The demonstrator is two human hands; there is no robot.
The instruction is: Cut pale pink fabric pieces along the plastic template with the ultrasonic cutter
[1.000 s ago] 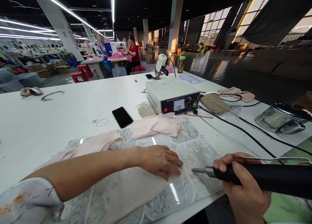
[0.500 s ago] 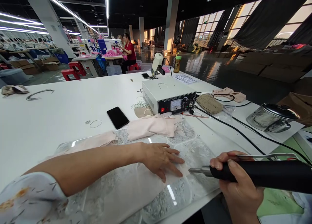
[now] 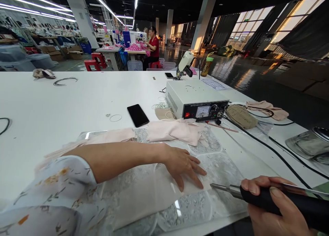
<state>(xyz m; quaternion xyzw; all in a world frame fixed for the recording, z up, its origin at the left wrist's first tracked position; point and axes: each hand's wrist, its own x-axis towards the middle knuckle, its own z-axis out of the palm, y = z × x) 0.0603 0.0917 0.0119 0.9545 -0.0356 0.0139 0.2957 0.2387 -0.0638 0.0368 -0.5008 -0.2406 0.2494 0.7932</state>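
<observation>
My left hand (image 3: 185, 165) lies flat with its fingers spread on a strip of pale pink fabric (image 3: 144, 195). The fabric rests on a clear plate (image 3: 223, 164) with patterned, worn-looking patches. My right hand (image 3: 277, 201) is wrapped round the thick black handle of an ultrasonic cutter (image 3: 264, 198). Its thin metal tip points left, at the fabric's right end, close to my left fingertips; whether it touches the cloth I cannot tell. Beyond my left hand, a folded pink fabric piece (image 3: 173, 132) lies on the plate's far part.
A generator box (image 3: 197, 95) with a dial stands behind the plate, its black cable (image 3: 267, 157) running toward my right side. A black phone (image 3: 138, 115), brown card patterns (image 3: 241, 116) and a glass jar (image 3: 308, 145) are on the white table (image 3: 84, 106). A person in red (image 3: 153, 46) sits farther back.
The view has swung left, so the scene sits farther right. My left hand stays spread on the fabric, and the cutter tip stays near the fabric's right end.
</observation>
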